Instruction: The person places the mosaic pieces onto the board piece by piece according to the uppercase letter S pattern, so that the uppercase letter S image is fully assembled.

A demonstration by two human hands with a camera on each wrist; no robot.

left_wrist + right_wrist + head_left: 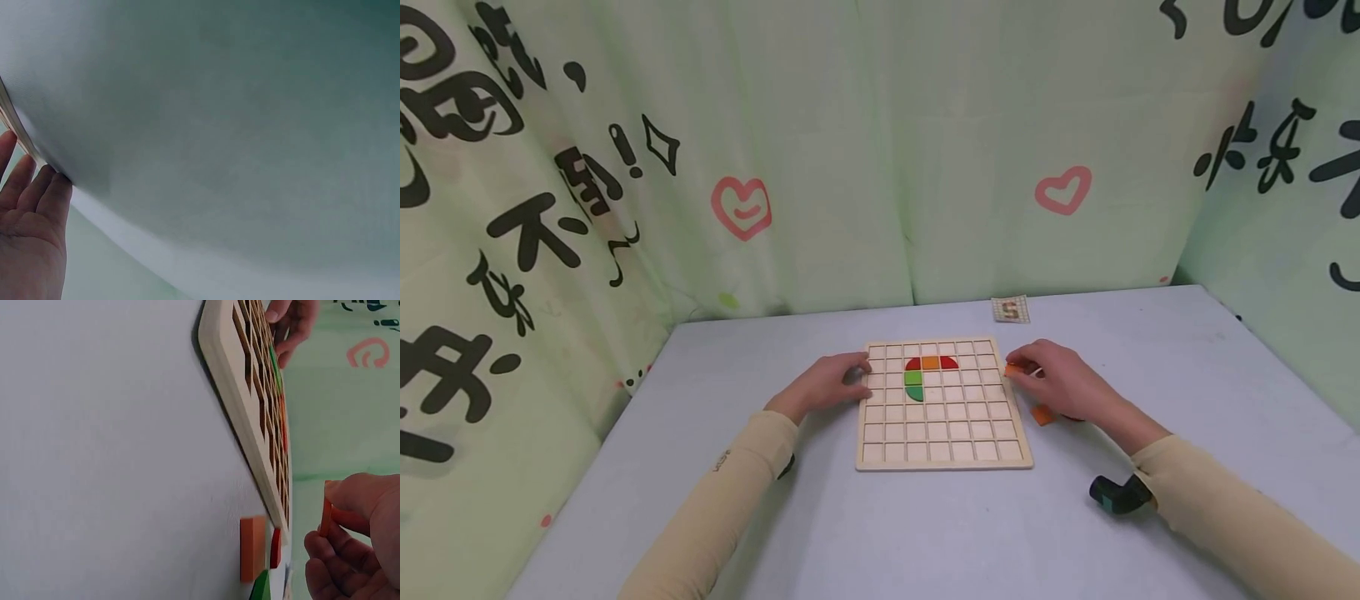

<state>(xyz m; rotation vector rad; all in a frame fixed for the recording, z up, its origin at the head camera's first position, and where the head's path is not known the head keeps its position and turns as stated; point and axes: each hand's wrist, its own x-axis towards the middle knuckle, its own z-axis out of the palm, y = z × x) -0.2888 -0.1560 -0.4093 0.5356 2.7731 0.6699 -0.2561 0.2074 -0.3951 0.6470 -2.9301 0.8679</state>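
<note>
A wooden grid board (pixel 947 454) lies on the table with red, orange and green pieces set in some cells near its upper middle. My left hand (pixel 829 385) touches the board's left edge with fingers and thumb spread; in the left wrist view the fingers (pixel 47 187) look fairly straight against that edge. Just off the board's right edge, my right hand (pixel 1060 379) pinches an orange tile (pixel 326 508) between thumb and fingers. Beneath that hand, another orange tile (pixel 1042 414) lies on the table, with a red piece (pixel 275 548) and a green piece (pixel 262 586) beside it.
A small patterned card (pixel 1011 309) lies behind the board near the table's far edge. Pale green curtains (pixel 880 167) with black characters and pink hearts hang around the white table (pixel 940 533). A black wrist device (pixel 1118 494) sits by the right sleeve.
</note>
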